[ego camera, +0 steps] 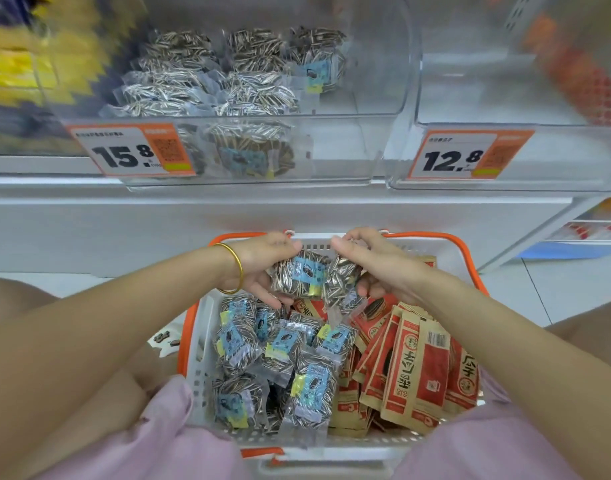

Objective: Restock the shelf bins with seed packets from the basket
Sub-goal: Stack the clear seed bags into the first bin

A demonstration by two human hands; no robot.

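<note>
Your left hand (262, 268) and right hand (376, 268) each pinch a clear seed packet (298, 275), lifted over the basket (196, 327) by its far rim. The left bin (331, 150) has open room on its right; the right bin (574, 161) looks bare.
</note>
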